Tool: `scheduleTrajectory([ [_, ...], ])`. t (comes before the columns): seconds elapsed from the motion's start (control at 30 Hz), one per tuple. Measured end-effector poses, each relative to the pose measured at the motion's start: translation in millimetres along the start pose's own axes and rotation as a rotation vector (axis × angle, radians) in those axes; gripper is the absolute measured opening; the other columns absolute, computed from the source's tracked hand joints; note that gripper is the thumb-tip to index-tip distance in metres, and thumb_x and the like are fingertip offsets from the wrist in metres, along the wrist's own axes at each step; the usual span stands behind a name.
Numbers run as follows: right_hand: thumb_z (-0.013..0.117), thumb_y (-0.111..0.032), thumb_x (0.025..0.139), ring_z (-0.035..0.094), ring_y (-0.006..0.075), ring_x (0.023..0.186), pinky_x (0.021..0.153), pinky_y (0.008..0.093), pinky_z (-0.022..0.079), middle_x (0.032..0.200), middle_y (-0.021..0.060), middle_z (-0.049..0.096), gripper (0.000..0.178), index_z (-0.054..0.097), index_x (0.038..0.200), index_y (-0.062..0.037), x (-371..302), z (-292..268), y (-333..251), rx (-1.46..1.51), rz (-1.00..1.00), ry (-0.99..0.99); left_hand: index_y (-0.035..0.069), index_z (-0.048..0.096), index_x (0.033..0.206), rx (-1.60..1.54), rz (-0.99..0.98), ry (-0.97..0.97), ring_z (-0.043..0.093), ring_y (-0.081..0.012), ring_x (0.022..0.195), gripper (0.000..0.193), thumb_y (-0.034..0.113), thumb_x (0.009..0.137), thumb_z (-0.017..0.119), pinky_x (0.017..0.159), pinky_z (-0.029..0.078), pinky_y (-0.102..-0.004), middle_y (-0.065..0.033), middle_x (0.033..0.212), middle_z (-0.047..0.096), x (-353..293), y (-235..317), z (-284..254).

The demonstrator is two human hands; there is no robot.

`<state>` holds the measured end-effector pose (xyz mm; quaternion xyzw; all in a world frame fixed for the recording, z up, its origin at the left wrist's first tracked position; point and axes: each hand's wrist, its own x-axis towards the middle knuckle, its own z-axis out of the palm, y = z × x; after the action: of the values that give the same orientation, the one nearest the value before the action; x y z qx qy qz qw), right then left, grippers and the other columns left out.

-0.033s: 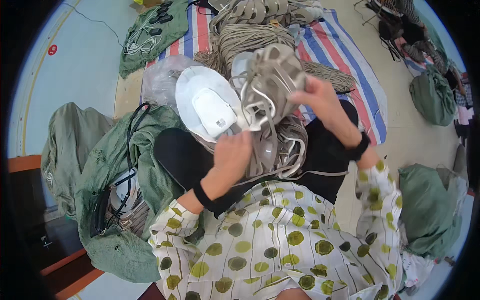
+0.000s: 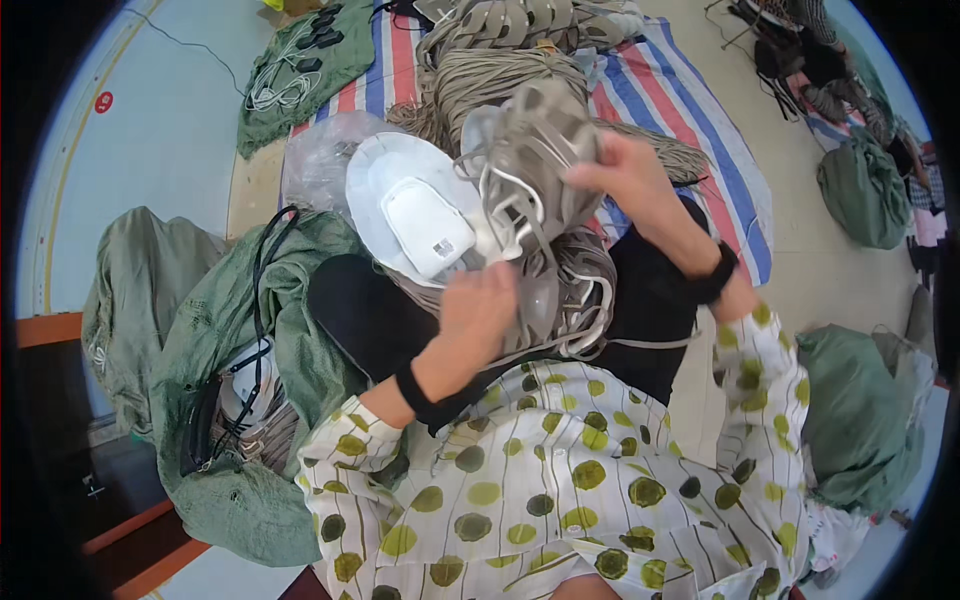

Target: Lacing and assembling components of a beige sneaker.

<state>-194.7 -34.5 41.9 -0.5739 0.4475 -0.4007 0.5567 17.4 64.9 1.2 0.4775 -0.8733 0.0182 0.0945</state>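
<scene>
Well, my left hand (image 2: 478, 312) is at six o'clock of the taupe strappy bundle (image 2: 550, 150) at my twelve, my right hand (image 2: 638, 188) at its three: hands apart, grips too blurred to tell. Seemingly I'm mid-handling; the next move calls for steadiness.

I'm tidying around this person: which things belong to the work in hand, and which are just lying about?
Likely in use:
beige strappy bundle, at the right hand
white oval piece, near the left hand

Seemingly lying about:
white cables, upper left
green sack, lower right
</scene>
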Motion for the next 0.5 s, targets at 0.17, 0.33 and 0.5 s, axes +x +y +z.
scheduleTrajectory([
  [0.17,0.069,-0.021,0.068,0.058,0.0253,0.059,0.057,0.0355,0.046,0.065,0.0132,0.06,0.024,0.057,0.079,-0.0034,33.4,49.0,-25.9,-0.75,-0.418,0.014,0.001,0.058,0.085,0.275,0.062,-0.215,0.06,-0.0172,0.063,0.017,0.012,0.072,0.057,0.052,0.043,-0.0321,-0.0031,0.066,0.059,31.7,50.7,4.7],
  [0.33,0.066,-0.03,0.069,0.058,0.0374,0.067,0.058,0.0448,0.045,0.066,0.0171,0.058,0.029,0.055,0.08,-0.0058,23.5,95.8,-23.1,-0.94,-0.39,-0.195,0.0,0.062,0.099,0.429,0.131,-0.405,0.062,-0.0235,0.069,0.03,0.017,0.077,0.053,0.052,0.043,-0.0441,-0.0079,0.078,0.064,31.7,64.3,19.8],
  [0.5,0.071,-0.034,0.069,0.055,0.0398,0.076,0.065,0.0409,0.043,0.077,0.0209,0.056,0.047,0.051,0.092,0.001,19.2,39.0,-16.9,-0.758,-0.383,-0.333,0.003,0.054,0.088,0.207,0.131,-0.228,0.058,-0.0182,0.069,0.026,0.014,0.066,0.06,0.058,0.041,-0.0326,-0.0052,0.071,0.058,11.6,36.3,-17.5],
])
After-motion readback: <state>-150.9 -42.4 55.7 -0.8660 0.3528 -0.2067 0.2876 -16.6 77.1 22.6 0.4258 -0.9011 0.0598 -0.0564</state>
